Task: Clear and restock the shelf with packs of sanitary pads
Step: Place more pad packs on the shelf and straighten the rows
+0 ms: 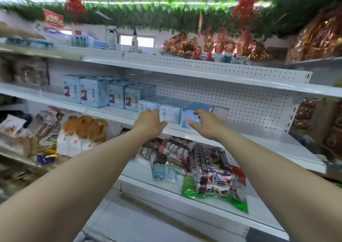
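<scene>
Two bare forearms reach up to the middle shelf (240, 141). The left hand (149, 120) lies over a pale pack of pads (146, 105) at the shelf's front edge; whether it grips cannot be told. The right hand (205, 121), fingers spread wide, touches a blue pack (187, 116) nearby. Taller packs (92, 93) stand further left, before a pegboard (222, 101).

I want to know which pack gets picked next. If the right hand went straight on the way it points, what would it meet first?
Most likely the blue pack at the front of the shelf. The right hand reaches at it with spread fingers, though whether they touch is unclear.
</scene>
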`<state>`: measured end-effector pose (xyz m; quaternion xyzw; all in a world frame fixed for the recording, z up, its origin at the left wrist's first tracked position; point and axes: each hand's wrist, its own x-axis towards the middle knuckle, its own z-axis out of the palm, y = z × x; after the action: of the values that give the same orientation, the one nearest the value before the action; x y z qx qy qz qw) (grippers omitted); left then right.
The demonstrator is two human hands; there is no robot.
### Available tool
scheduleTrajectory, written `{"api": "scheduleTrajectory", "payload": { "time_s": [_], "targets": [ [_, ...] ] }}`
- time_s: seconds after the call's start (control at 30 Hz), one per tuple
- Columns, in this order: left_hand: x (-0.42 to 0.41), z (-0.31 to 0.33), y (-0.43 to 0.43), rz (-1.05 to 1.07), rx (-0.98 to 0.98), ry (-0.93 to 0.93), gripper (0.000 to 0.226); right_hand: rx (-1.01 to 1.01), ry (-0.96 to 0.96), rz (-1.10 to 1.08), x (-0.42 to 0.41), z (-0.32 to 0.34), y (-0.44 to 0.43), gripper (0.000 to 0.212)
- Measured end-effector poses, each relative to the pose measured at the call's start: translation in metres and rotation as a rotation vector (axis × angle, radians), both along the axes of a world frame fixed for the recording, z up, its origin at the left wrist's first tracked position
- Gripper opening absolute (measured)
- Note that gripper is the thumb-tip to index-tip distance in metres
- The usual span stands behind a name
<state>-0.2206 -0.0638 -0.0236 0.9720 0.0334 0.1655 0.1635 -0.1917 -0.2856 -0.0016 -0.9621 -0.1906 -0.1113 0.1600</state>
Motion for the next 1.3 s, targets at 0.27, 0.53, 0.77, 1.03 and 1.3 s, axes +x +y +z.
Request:
{"api": "scheduleTrajectory", "payload": {
  "time_s": [0.27, 0.53, 0.77, 1.03, 1.3],
  "targets": [
    [-0.048, -0.018, 0.073, 0.161, -0.069, 0.002, 0.065, 0.001, 0.035, 0.08, -0.023, -0.017, 0.071, 0.064],
    [-0.052, -0.043, 0.177, 0.2, -0.132, 0.03, 0.059, 0.008, 0.069, 0.103, -0.019, -0.039, 0.166, 0.06],
    [-0.048, -0.055, 0.272, 0.191, -0.165, 0.039, 0.061, 0.043, 0.137, 0.082, -0.008, -0.066, 0.26, 0.061],
    [-0.023, -0.094, 0.36, 0.158, -0.104, 0.158, 0.059, 0.032, 0.172, 0.036, 0.01, -0.109, 0.344, 0.056],
    [0.024, -0.163, 0.419, 0.147, -0.135, 0.287, 0.066, -0.039, 0.304, 0.016, 0.051, -0.171, 0.4, 0.056]
  ]
}}
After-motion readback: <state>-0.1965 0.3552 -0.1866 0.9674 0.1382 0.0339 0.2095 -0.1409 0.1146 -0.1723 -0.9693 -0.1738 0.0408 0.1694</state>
